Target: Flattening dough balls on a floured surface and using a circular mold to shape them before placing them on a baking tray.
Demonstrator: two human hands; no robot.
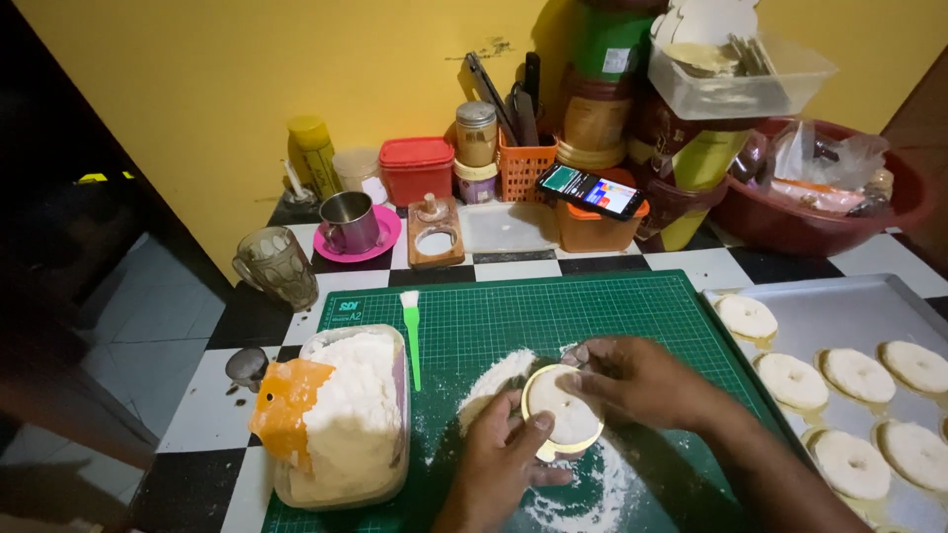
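Cutting step, I'd judge: left hand (499,456) and right hand (637,380) both grip the round cutter (561,410) on dough over the floured green mat (612,306); next needs a clean lift toward the tray (820,306).

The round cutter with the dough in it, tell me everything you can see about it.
The round cutter is a thin, pale metallic-looking ring holding a flat disc of pale dough. It is tilted slightly, just above the floured green cutting mat. The left hand grips its near edge with thumb on the rim; the right hand holds the far edge with its fingers. Loose flour lies beneath and beside it.
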